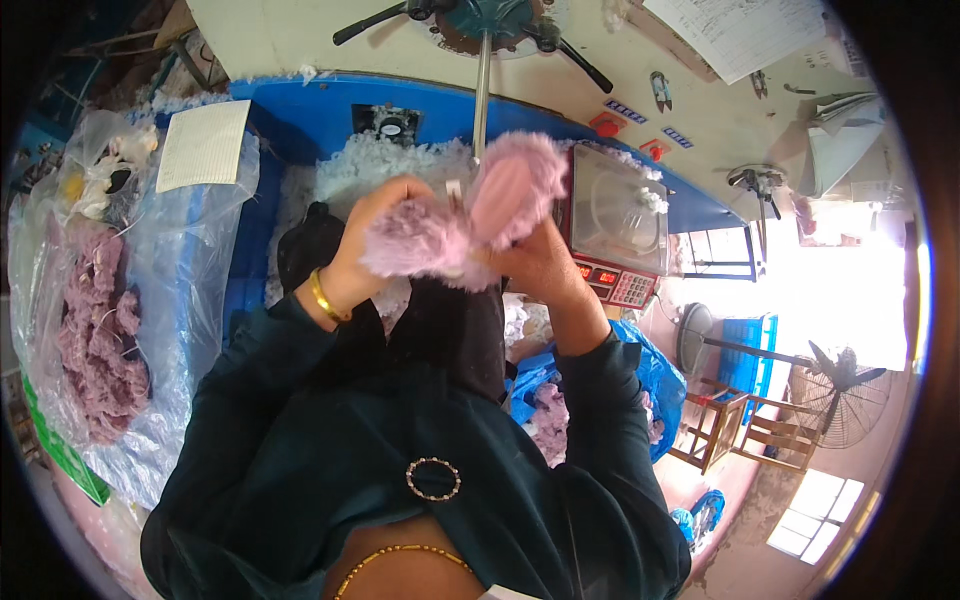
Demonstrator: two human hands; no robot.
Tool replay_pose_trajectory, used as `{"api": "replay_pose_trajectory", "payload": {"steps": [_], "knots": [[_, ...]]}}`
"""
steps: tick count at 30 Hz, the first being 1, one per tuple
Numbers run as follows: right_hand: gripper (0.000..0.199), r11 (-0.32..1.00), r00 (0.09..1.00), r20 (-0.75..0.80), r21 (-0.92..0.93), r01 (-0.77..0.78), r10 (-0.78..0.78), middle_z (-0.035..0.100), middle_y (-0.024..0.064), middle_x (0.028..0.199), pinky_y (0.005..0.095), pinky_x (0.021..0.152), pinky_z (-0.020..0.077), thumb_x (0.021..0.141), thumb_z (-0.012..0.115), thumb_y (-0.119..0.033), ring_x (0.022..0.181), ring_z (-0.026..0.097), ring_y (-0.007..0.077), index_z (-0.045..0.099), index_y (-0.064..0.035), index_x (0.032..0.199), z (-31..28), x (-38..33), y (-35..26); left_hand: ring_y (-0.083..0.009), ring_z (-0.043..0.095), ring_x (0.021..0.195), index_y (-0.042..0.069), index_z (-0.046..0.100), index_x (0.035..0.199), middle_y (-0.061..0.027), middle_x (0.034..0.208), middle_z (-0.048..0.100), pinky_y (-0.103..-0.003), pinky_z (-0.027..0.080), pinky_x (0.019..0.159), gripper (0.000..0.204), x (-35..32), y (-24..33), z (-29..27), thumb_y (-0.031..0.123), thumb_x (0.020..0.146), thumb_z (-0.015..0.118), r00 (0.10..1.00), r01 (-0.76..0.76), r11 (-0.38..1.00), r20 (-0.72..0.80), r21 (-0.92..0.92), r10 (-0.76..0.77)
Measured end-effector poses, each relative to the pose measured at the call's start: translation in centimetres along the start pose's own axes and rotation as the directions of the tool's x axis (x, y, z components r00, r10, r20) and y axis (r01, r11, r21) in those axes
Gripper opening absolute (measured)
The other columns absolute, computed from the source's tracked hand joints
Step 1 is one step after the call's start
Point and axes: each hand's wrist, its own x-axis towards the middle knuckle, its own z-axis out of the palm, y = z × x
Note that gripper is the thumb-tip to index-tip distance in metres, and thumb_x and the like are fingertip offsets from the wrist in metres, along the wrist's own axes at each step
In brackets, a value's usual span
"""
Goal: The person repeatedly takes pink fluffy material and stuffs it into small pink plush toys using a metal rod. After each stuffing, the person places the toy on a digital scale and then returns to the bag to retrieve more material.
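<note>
Both of my hands hold a fluffy pink plush toy piece [425, 240] in front of my lap. One long ear-shaped part with a smooth pink inner face [503, 200] points up and right. My left hand [375, 225] is closed round the left side of the plush, thumb and fingers partly buried in the fur. Gripping its lower right side is my right hand [535, 262], its fingertips hidden behind the plush. A thin metal tube [482, 90] comes down from the machine and ends right at the plush; whether it enters the fabric is hidden. A small white tag [455, 190] sticks up between.
White stuffing fluff [390, 160] heaps inside the blue machine trough [300, 95]. At left, a clear plastic bag [185, 290] holds limp purple-pink plush skins [100, 330]. A red-framed scale [615, 225] stands right; below it, a blue bag [655, 375] holds more plush. Fans [835, 395] stand farther right.
</note>
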Motion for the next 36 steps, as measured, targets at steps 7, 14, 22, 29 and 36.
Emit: {"api": "replay_pose_trajectory", "payload": {"steps": [7,14,22,29,36], "knots": [[0.023,0.832,0.978,-0.14,-0.553,0.054,-0.157,0.067,0.0146,0.084,0.0321,0.065,0.0491,0.076,0.068,-0.01,0.072,0.065,0.0258,0.063,0.0011,0.095,-2.4,5.3,0.3,-0.0168,0.062,0.083,0.002,0.061,0.096,-0.0067,0.087,0.066,-0.029,0.05,0.073,0.021,7.2,-0.4,0.5,-0.007,0.077,0.056,0.918,-0.34,0.882,-0.088,0.327,0.387],[0.036,0.626,0.874,-0.273,-0.778,0.046,-0.403,0.065,0.0165,0.084,0.0382,0.071,0.0511,0.074,0.071,-0.024,0.079,0.064,0.0331,0.056,-0.0005,0.098,0.4,8.3,0.5,-0.0124,0.057,0.079,0.001,0.065,0.096,-0.0032,0.092,0.064,-0.026,0.047,0.071,0.013,10.2,-2.7,-0.6,0.008,0.086,0.06,0.984,-0.054,0.995,-0.166,0.079,0.066],[0.025,0.488,0.805,-0.415,-0.853,-0.184,-0.423,0.065,0.0234,0.078,0.0477,0.065,0.0511,0.085,0.055,-0.026,0.075,0.063,0.0417,0.064,-0.002,0.086,-2.1,16.3,0.5,-0.0093,0.046,0.101,0.001,0.059,0.114,-0.0017,0.106,0.057,-0.027,0.036,0.092,0.044,11.1,-1.6,-1.6,0.04,0.093,0.058,0.911,0.405,0.816,0.109,-0.412,-0.397],[0.02,0.51,0.68,-0.238,-0.828,0.231,-0.694,0.065,0.0205,0.081,0.0429,0.065,0.0511,0.085,0.06,-0.019,0.075,0.062,0.0409,0.064,-0.0012,0.093,-1.7,11.7,2.9,-0.0123,0.049,0.105,0.002,0.052,0.123,-0.0016,0.109,0.058,-0.026,0.039,0.091,0.044,7.4,-2.0,-2.4,0.033,0.094,0.058,0.929,0.354,0.921,0.172,-0.161,-0.327],[0.021,0.424,0.695,0.062,-0.753,0.504,-0.716,0.062,0.007,0.096,0.038,0.076,0.0465,0.073,0.069,-0.021,0.088,0.059,0.0249,0.064,-0.01,0.09,-2.6,8.5,1.9,-0.0329,0.058,0.086,0.003,0.053,0.102,-0.0146,0.091,0.058,-0.039,0.047,0.072,0.026,6.2,0.7,0.3,0.012,0.08,0.064,0.972,-0.227,0.723,0.105,0.652,0.211]]}}
